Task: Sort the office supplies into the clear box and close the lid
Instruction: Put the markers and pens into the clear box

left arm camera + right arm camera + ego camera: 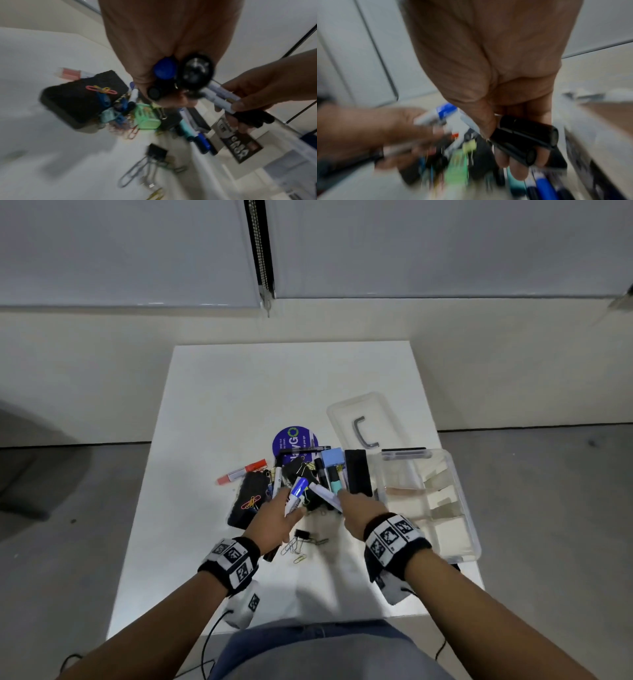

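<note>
A heap of office supplies lies mid-table: markers, binder clips, paper clips, a black eraser. My left hand grips a bunch of markers, their blue and black ends showing in the left wrist view. My right hand grips black-capped markers with white barrels pointing left. The clear box stands open just right of the heap, with dividers inside. Its lid with a grey handle lies behind it.
A round blue sticker lies behind the heap. A red marker sits at its left, a black stapler-like bar beside the box. A black binder clip and loose paper clips lie between my wrists. Table edges drop to grey floor.
</note>
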